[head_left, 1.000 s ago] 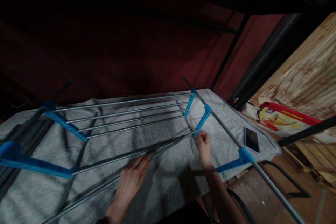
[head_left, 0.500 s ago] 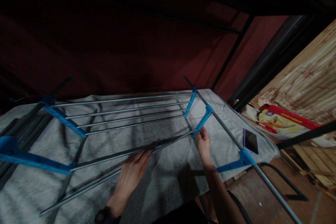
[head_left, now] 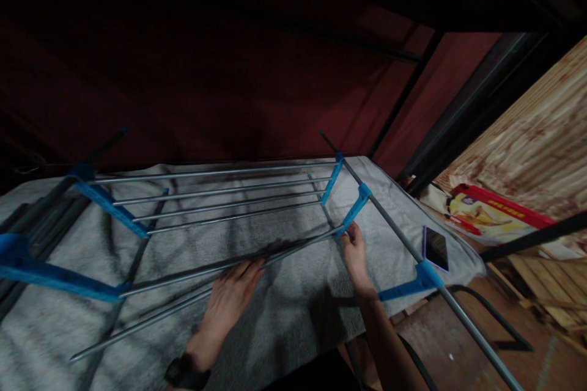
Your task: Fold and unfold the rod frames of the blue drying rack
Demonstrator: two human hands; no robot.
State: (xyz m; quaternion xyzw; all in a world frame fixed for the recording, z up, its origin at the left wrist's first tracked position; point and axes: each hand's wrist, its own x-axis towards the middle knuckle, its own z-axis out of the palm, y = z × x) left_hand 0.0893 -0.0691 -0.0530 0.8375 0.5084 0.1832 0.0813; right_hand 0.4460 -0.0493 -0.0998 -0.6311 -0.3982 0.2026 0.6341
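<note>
A rack of grey metal tubes and blue plastic brackets lies across a grey blanket (head_left: 293, 317). My left hand (head_left: 236, 287), with a dark watch on its wrist, curls over a loose metal tube (head_left: 142, 325) that slants up to the right. Beside this tube runs another rod (head_left: 183, 275), set in the left blue bracket (head_left: 64, 281). At the lower end of a right-hand blue bracket (head_left: 355, 211), my right hand (head_left: 354, 250) pinches the tip where the tube meets it. Whether the tube end sits inside the bracket is hidden by the fingers.
Several rods (head_left: 229, 187) span the far brackets. A long side rail (head_left: 394, 226) carries the right brackets, including a near one (head_left: 408, 287). A phone (head_left: 435, 248) lies on the blanket's right. Dark tubes (head_left: 55, 226) lie left. Beyond are a red-yellow package (head_left: 498, 214) and a wooden pallet (head_left: 545, 290).
The view has shifted very slightly. Both hands keep nearly the same places on the tube and the bracket.
</note>
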